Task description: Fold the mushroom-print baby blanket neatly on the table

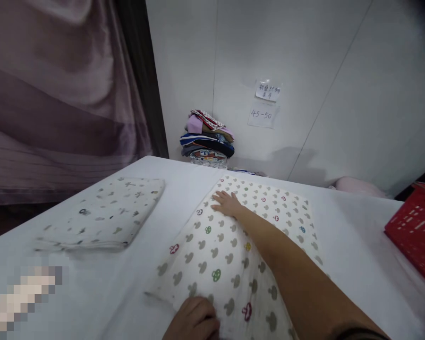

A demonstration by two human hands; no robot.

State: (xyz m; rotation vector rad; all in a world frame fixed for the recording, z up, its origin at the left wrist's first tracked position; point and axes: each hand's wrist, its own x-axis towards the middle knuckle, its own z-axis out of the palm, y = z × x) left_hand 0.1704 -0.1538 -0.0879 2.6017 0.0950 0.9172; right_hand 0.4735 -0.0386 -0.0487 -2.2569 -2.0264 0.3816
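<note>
A white cloth printed with grey and coloured mushrooms (219,243) lies spread on the white table in front of me. My right hand (228,205) rests flat near its far left part, fingers spread, and the forearm reaches across the print. At the near edge my left hand (193,319) has its fingers curled round the fabric, which rises in soft folds there. The cloth's near end runs out of view. To the left lies a folded white cloth with small dark motifs (109,212), apart from both hands.
A white-covered table (92,278) stretches to the wall. Folded textiles (207,141) are stacked beyond its far edge. A red plastic basket (412,226) stands at the right. Paper notes (263,115) hang on the wall; a mauve curtain (56,94) covers the left. A pixelated patch obscures the lower left.
</note>
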